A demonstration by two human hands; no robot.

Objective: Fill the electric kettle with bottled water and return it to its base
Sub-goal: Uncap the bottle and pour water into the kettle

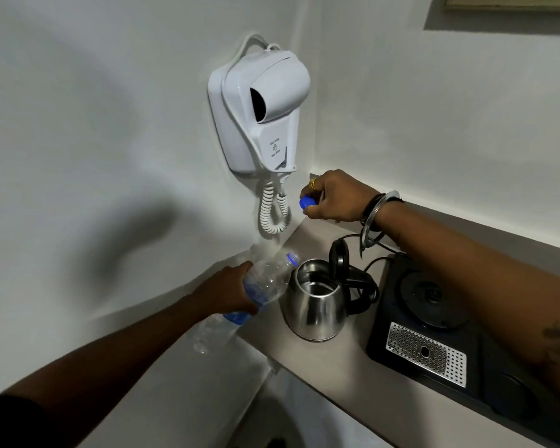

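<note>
Kettle mouth open upward, but bottle neck crowds its left rim w/ left hand. Lid stands up behind. Black tray just right. Hair dryer cord hangs near corner; counter front bare.

Two plain white walls meet in a corner just right of a white wall-mounted hair dryer, whose coiled cord hangs in a loop below it. A grey desk runs along the right-hand wall into that corner. The light is dim and soft, and a broad shadow smudges the left wall. High on the right, the lower edge of a pale frame shows (what it holds is out of sight).
</note>
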